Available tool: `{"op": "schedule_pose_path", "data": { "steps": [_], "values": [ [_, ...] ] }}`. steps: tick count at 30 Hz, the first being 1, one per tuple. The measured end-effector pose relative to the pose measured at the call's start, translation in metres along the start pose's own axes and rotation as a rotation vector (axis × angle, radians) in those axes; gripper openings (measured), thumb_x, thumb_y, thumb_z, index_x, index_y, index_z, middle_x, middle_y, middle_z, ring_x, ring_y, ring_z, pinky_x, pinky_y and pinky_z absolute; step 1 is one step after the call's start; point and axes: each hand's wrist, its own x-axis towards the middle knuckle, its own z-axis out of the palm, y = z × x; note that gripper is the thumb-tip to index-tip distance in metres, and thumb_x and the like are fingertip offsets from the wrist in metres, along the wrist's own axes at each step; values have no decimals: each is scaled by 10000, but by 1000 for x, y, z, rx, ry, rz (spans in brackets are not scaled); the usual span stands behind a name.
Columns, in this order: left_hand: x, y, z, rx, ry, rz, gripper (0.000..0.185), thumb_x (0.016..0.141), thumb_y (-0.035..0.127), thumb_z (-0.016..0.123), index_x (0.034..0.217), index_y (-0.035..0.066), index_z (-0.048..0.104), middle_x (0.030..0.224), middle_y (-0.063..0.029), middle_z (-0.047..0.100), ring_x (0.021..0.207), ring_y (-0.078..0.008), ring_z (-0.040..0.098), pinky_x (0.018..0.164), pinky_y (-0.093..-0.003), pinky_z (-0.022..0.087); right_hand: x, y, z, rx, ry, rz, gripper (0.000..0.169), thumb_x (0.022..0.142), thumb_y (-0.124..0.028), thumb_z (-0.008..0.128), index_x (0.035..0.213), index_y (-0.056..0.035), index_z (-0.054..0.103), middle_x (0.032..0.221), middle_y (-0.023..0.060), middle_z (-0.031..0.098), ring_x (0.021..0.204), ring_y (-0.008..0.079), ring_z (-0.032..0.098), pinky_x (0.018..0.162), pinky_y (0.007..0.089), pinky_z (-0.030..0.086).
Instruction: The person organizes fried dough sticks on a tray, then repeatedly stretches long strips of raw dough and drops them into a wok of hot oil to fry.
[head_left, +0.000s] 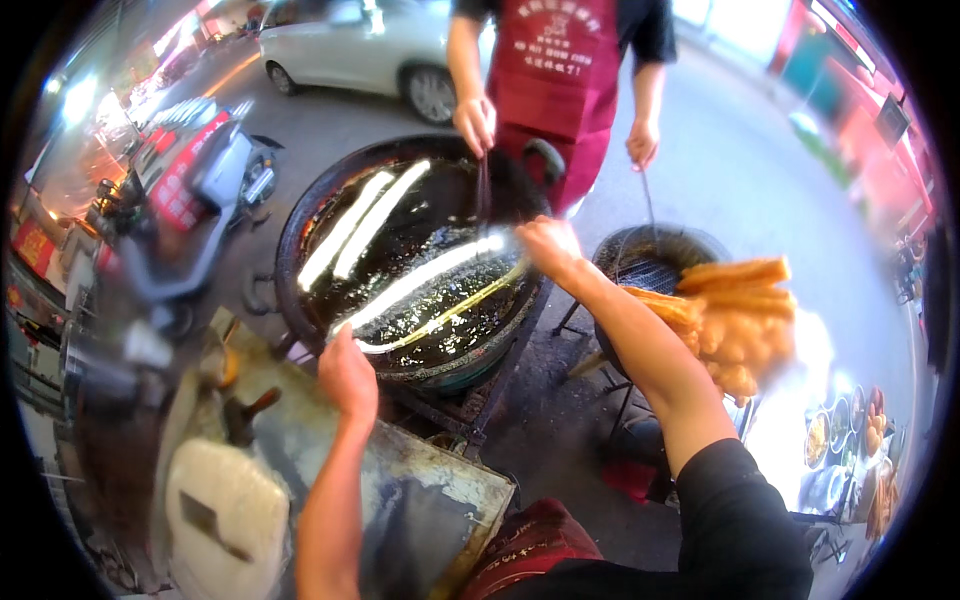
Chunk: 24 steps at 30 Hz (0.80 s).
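Observation:
A long white strip of dough (420, 282) stretches between my hands over a wide black pan of dark, bubbling oil (287, 262). My left hand (349, 373) pinches its near end at the pan's left front rim. At the right rim, my right hand (551, 246) is closed at the far end, where glare blurs the contact. Just below runs a thinner, yellowish strip (457, 307); whether it is held or in the oil, I cannot tell. Two more pale strips (364, 225) lie toward the pan's left side.
Across the pan, a person in a red apron (555, 82) holds long chopsticks (484, 187) over the oil. Fried dough sticks (739, 300) rest by a round wire-mesh rack (649, 262). A metal-topped table (420, 480) bears a wrapped pale slab (225, 495) and a scraper (199, 514).

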Motion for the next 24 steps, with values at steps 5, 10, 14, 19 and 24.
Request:
{"op": "schedule_pose_path", "data": {
  "steps": [5, 10, 14, 19, 24],
  "values": [
    [-12, -14, 2, 115, -128, 157, 460, 911, 25, 608, 1361, -38, 536, 1127, -232, 679, 1110, -412, 609, 1001, -491, 460, 3, -11, 1, -179, -182, -71, 94, 854, -173, 650, 904, -142, 723, 909, 29, 732, 1004, 237, 673, 761, 396, 587],
    [-15, -3, -9, 196, -271, 15, 581, 933, 136, 666, 1446, -38, 456, 1342, -304, 573, 1294, -440, 515, 1139, -491, 375, -3, -11, -31, -91, -187, 43, 71, 824, -157, 660, 854, -130, 719, 866, 67, 737, 941, 253, 687, 753, 402, 584],
    [-29, -1, -42, 124, -258, -52, 570, 940, 156, 671, 1449, -11, 477, 1425, -280, 523, 1331, -439, 485, 1142, -509, 367, -26, -18, -37, 167, 316, 159, 17, 795, -95, 617, 782, -106, 615, 737, 122, 650, 801, 333, 669, 643, 468, 535],
    [-94, -2, -114, -85, -360, -210, 525, 932, 111, 654, 1429, 7, 520, 1410, -252, 560, 1334, -431, 496, 1144, -480, 372, -80, -96, -93, 581, 666, 256, 175, 934, -117, 683, 1100, -70, 716, 877, 118, 716, 778, 307, 697, 688, 389, 563],
    [-209, -30, -156, -38, -457, -319, 531, 981, 297, 616, 1374, -53, 546, 1364, -301, 574, 1298, -465, 506, 1143, -528, 354, -111, -153, -143, 726, 729, 291, 317, 926, -53, 671, 1240, -15, 664, 1151, 176, 705, 1068, 334, 686, 924, 379, 550]
  ]
}}
